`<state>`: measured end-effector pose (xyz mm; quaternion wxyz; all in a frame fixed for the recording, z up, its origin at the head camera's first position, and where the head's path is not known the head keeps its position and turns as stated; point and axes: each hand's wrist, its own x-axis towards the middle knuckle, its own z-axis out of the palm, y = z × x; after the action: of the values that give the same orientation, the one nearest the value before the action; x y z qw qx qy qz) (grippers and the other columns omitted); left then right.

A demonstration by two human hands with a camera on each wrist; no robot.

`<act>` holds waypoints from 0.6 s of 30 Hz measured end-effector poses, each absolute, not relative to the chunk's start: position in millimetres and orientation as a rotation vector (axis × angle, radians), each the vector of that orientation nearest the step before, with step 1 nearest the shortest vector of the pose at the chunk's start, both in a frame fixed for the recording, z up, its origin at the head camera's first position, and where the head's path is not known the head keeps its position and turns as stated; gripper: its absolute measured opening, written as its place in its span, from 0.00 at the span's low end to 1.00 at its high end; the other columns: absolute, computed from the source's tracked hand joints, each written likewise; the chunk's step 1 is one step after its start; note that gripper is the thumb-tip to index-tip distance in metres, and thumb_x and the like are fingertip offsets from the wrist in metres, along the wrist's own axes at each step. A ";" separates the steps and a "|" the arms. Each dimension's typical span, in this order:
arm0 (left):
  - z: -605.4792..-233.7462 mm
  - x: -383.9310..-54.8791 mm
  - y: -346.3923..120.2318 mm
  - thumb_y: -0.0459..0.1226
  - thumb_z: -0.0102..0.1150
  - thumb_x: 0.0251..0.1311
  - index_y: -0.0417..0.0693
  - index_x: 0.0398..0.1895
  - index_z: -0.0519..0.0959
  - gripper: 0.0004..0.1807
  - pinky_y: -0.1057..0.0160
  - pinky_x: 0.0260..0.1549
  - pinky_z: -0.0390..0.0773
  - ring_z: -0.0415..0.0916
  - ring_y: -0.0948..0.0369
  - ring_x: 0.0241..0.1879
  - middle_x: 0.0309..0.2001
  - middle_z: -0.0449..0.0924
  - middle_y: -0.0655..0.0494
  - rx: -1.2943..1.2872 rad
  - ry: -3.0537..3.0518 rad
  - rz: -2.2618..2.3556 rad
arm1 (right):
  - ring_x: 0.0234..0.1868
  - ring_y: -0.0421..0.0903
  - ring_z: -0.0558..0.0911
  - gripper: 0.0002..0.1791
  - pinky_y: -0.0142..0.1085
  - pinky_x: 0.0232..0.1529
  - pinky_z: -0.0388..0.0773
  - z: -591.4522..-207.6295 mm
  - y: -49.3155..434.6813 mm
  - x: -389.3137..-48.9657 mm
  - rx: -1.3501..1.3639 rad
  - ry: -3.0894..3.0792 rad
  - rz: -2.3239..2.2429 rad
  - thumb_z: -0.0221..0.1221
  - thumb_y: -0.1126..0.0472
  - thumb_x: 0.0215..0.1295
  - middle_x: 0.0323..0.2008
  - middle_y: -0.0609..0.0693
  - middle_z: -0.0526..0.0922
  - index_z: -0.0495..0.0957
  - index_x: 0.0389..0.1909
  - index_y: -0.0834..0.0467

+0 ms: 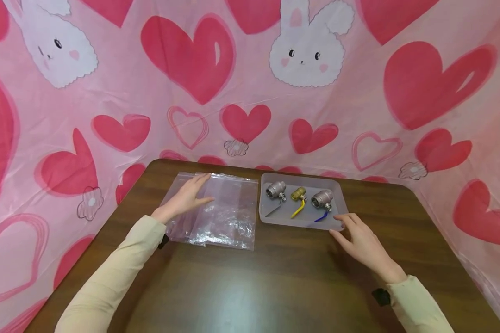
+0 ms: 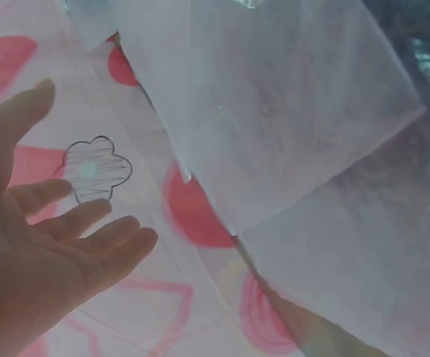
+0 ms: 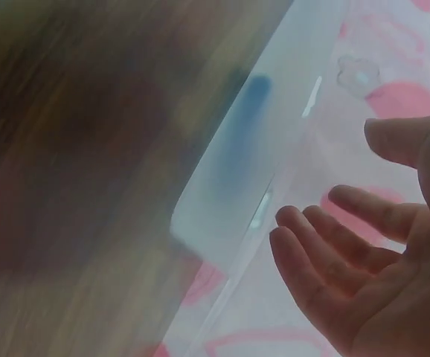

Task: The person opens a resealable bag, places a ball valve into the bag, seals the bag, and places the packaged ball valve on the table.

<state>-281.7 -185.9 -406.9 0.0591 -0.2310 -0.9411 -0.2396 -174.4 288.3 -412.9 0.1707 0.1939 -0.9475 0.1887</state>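
My left hand (image 1: 185, 196) hovers over clear plastic zip bags (image 1: 229, 212), its fingers relaxed and thumb apart. In the left wrist view, nothing lies within the left hand (image 2: 74, 245), and the bags' overlapping sheets (image 2: 274, 111) fill the right side. At the right, my right hand (image 1: 364, 243) is by the front right corner of a translucent plastic tray (image 1: 291, 225), fingertips right at its rim. The right wrist view shows the right hand (image 3: 364, 268) with loosely bent fingers, holding nothing. Inside the tray lie a grey-handled ball valve (image 1: 276, 190), a yellow-handled brass valve (image 1: 298, 193) and a blue-handled valve (image 1: 322, 199).
Bags and tray lie side by side toward the back of a brown wooden table (image 1: 233, 286) with rounded corners. A pink cloth (image 1: 250, 74) printed with hearts and rabbits hangs behind and around the table.
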 end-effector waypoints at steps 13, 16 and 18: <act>-405.8 -300.9 -183.1 0.37 0.67 0.59 0.26 0.67 0.65 0.37 0.38 0.66 0.66 0.67 0.35 0.66 0.66 0.68 0.29 -0.678 -2.888 -0.764 | 0.33 0.45 0.85 0.16 0.31 0.30 0.79 -417.3 250.2 -173.9 0.712 -2.673 0.754 0.67 0.63 0.60 0.42 0.58 0.84 0.80 0.47 0.66; -409.1 -302.7 -183.4 0.37 0.68 0.59 0.26 0.66 0.66 0.36 0.40 0.62 0.72 0.71 0.35 0.62 0.64 0.70 0.29 -0.647 -2.906 -0.816 | 0.34 0.44 0.85 0.16 0.30 0.31 0.79 -419.5 241.7 -173.2 0.739 -2.714 0.790 0.67 0.62 0.61 0.43 0.58 0.84 0.80 0.48 0.65; -411.6 -303.2 -184.0 0.36 0.67 0.59 0.26 0.66 0.67 0.35 0.41 0.59 0.75 0.73 0.35 0.59 0.63 0.71 0.28 -0.622 -2.918 -0.863 | 0.35 0.44 0.85 0.16 0.32 0.31 0.80 -421.4 235.4 -173.0 0.759 -2.737 0.827 0.66 0.62 0.62 0.43 0.58 0.84 0.80 0.48 0.65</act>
<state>-303.2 -184.0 -411.6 0.0180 -0.2003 -0.9393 -0.2779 -173.0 235.4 -421.4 0.0914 0.2555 -0.9213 0.2783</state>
